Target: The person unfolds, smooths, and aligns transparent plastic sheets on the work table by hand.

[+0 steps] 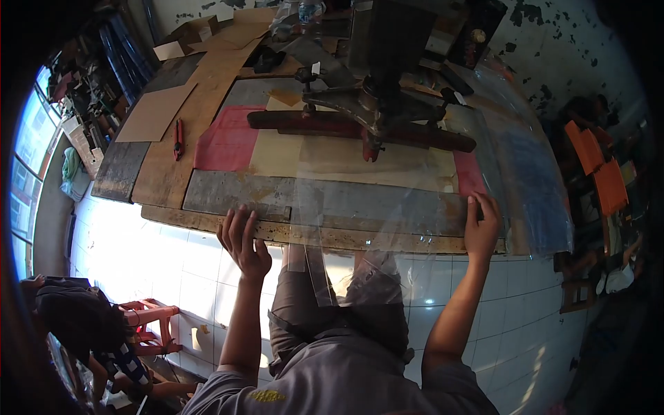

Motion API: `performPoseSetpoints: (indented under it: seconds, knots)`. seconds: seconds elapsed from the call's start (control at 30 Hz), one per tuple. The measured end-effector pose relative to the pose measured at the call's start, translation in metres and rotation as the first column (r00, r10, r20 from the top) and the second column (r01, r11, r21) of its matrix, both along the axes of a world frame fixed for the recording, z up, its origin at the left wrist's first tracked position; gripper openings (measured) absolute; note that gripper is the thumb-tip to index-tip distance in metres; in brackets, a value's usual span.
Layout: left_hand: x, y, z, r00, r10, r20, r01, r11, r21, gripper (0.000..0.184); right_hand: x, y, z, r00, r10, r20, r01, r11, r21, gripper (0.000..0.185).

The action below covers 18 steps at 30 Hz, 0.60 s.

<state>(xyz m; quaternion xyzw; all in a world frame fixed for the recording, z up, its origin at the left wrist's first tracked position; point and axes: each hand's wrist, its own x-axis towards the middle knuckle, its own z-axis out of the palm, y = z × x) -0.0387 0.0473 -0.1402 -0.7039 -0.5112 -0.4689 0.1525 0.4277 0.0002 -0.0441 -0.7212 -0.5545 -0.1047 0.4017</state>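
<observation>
- One clear plastic sheet (pixel 363 280) is lying over the front of the worktable (pixel 218 194) and hanging past its edge, above the person's lap.
- One left hand (pixel 245 245) is resting at the table's front edge, left of the sheet, fingers slightly spread and loosely bent, gripping nothing visible.
- One right hand (pixel 483 228) is bringing thumb and forefinger close together near the sheet's right side; with film this transparent, whether it is pinching anything cannot be told.
- One dark press bar (pixel 297 122) is spanning the table beyond both hands.
- Two red pieces (pixel 225 142) are flanking a pale yellow panel (pixel 273 155).
- One red cutter (pixel 178 140) is lying at left, near a cardboard piece (pixel 158 114).
</observation>
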Motion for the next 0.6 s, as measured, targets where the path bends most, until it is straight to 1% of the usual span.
performPoseSetpoints:
  seconds: [0.07, 0.17, 0.4, 0.6]
  knots:
    - [0.008, 0.004, -0.009, 0.997, 0.062, 0.046, -0.066, 0.995, 0.079, 0.053, 0.0, -0.001, 0.001, 1.0, 0.013, 0.004, -0.013, 1.0, 0.001, 0.018]
    - [0.011, 0.01, -0.018, 0.995, 0.069, 0.069, -0.077, 0.989, 0.122, 0.056, -0.001, -0.002, 0.002, 1.0, 0.019, 0.015, -0.02, 1.0, 0.022, 0.017]
    - [0.004, 0.006, -0.019, 0.998, 0.047, 0.032, -0.049, 0.995, 0.086, 0.056, 0.001, -0.003, -0.001, 1.0, 0.013, 0.0, -0.012, 0.995, 0.101, 0.016]
    - [0.005, 0.007, -0.02, 0.998, 0.049, 0.036, -0.053, 0.993, 0.101, 0.057, 0.005, -0.002, -0.005, 1.0, 0.008, -0.005, -0.008, 0.995, 0.095, 0.016]
